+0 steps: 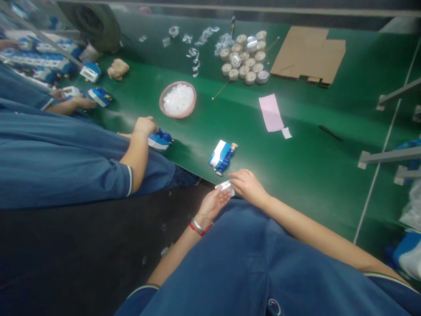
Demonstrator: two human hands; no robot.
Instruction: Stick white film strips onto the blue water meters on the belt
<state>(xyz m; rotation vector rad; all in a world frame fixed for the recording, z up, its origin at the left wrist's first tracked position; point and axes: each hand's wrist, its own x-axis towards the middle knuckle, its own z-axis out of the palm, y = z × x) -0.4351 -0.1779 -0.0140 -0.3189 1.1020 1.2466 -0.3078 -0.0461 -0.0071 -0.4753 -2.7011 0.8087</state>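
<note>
My left hand [214,202] is palm up close to the table's front edge, thumb pressed on a small white piece [226,188] that looks like paper or a label strip. Bent fingers of my right hand [246,184] meet the same piece at its upper right edge; the right thumb is mostly hidden. Just beyond both hands a blue and white device [222,157], like a water meter with a brass-coloured pipe end, lies on the green table [263,164]. Neither hand touches it.
Left of me a co-worker's hand [146,126] works on a similar device [160,139]. Ahead stand a pink bowl [164,109] of clear plastic pieces and several round spools [244,71]. Cardboard [305,52], pink paper [271,113] and a black pen-like stick [330,133] lie rightward.
</note>
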